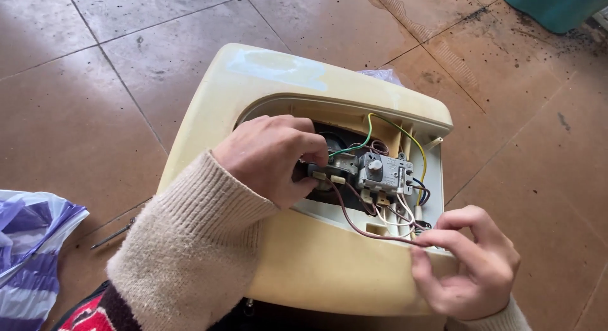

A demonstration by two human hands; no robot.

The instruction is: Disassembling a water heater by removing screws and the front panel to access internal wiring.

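— From up over the person's head, what do you make of it?

— A cream-yellow plastic appliance casing with rounded corners [297, 268] lies on the brown tiled floor [76, 116], its open service recess facing up. The cover that would close that recess is nowhere in view, so I'd say the opening-up is done and the wiring work is under way.

— And the hands?

— The left hand [275, 157], in a beige knitted sleeve [190, 249], reaches into the recess with its fingers curled narrow around a small connector at the dark round part [329, 141]. I can't tell whether it's pinched tight. The right hand [472, 264] sits at the casing's near right edge, thumb and forefinger closed on the reddish-brown wire [354, 223] where it leaves the recess.

— What's left, you reckon?

— The grey thermostat block with a white knob [383, 171] sits screwed in the recess, and the green-and-yellow wire [364, 138] and white leads [399, 214] look attached. So most of it seems untouched; only that brown lead is being handled.

— Which way does it lie?

— The casing's long axis runs from near the person to the far side, tilted slightly right; the recess runs crosswise along the far end.

— Anything else around?

— A purple-and-white plastic bag [28, 242] at left, a thin metal tool [114, 233] on the floor, a teal container [557, 5] far right.
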